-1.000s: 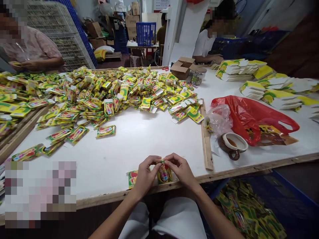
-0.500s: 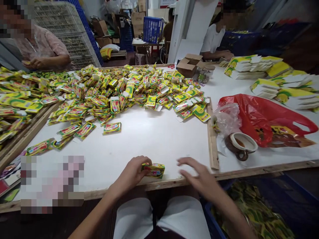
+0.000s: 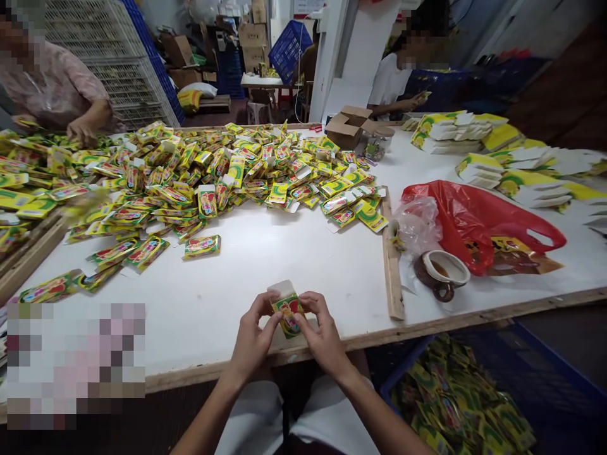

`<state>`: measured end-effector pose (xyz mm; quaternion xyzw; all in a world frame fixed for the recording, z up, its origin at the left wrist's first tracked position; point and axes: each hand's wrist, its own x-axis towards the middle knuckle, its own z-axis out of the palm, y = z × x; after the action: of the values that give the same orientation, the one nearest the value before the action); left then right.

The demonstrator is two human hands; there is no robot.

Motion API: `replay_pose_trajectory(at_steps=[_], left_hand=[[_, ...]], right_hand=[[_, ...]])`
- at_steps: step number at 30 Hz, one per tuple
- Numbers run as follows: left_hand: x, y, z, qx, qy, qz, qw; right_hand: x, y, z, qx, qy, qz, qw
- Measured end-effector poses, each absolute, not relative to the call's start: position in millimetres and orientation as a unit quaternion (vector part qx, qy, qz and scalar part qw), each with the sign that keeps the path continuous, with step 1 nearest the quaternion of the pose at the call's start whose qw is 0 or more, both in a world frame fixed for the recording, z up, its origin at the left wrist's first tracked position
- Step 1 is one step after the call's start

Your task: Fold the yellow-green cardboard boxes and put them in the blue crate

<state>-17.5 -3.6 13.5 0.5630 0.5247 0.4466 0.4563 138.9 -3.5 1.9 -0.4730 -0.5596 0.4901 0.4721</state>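
Observation:
Between my two hands, just above the table's front edge, is a small yellow-green printed box [image 3: 287, 311] with its white end flap raised at the far end. My left hand [image 3: 260, 328] grips its left side, thumb on the printed face. On the other side my right hand [image 3: 322, 328] pinches the box the same way. Beyond them, one similar box [image 3: 202, 246] lies alone on the white tabletop [image 3: 265, 253]. A large heap of such boxes [image 3: 227, 170], many with flaps up, spreads across the back.
To the right are a wooden strip [image 3: 392, 272], a brown mug [image 3: 441, 273] with liquid, a red plastic bag [image 3: 455, 215] and flat carton stacks [image 3: 459, 133]. Below stands a blue crate [image 3: 535, 360] holding boxes. Co-workers sit at the far left [image 3: 57, 88] and back right [image 3: 389, 82].
My right hand has come in from the right and taken hold of the box beside my left. The box has turned, its flap now facing away. The left co-worker's hand has reached to the heap.

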Motion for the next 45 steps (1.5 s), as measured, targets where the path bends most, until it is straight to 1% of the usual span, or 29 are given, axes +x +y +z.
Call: replay_pose_trajectory(at_steps=[4,7,10,12,14,19,27,30,34,38,40,42,43,45], left_hand=[[-23.5,4.4,20.0,0.64,0.492,0.383,0.448],[-22.6,8.5,16.4,0.631,0.48,0.388,0.47],[-15.9,9.3,9.0,0.582,0.477,0.439,0.491],[-11.3,8.4,5.9,0.537,0.477,0.476,0.507],[-8.4,6.6,5.9,0.519,0.482,0.49,0.508],[-5.5,1.6,13.1,0.524,0.508,0.488,0.479],[-1.7,7.2,13.8,0.483,0.548,0.495,0.471],[-4.0,7.8,12.0,0.481,0.541,0.495,0.481],[-5.0,-1.6,10.5,0.487,0.524,0.486,0.502],[-6.1,-4.4,13.4,0.547,0.504,0.456,0.488],[-18.6,7.3,16.0,0.599,0.497,0.429,0.458],[-45.7,30.2,18.7,0.614,0.555,0.417,0.375],[-64.2,44.6,19.7,0.596,0.609,0.418,0.313],[-105.7,74.6,20.7,0.441,0.788,0.405,0.144]], right_hand=[[151.2,9.3,9.3,-0.445,-0.632,0.492,0.401],[158.5,23.5,11.0,-0.434,-0.668,0.483,0.363],[159.3,35.7,9.8,-0.446,-0.669,0.451,0.387],[158.0,39.4,8.7,-0.446,-0.651,0.455,0.414],[156.9,39.2,9.0,-0.436,-0.647,0.461,0.422],[155.1,32.0,16.2,-0.427,-0.67,0.438,0.42],[145.5,34.4,29.2,-0.484,-0.642,0.43,0.411],[147.3,31.6,28.3,-0.48,-0.639,0.44,0.409],[147.1,24.1,14.2,-0.453,-0.623,0.479,0.422],[150.1,23.0,11.8,-0.45,-0.612,0.491,0.427],[171.4,21.5,25.6,-0.478,-0.615,0.46,0.426],[212.5,14.6,47.1,-0.528,-0.624,0.412,0.402],[238.4,8.8,58.5,-0.554,-0.637,0.393,0.365],[291.1,-5.9,77.1,-0.598,-0.671,0.339,0.278]])
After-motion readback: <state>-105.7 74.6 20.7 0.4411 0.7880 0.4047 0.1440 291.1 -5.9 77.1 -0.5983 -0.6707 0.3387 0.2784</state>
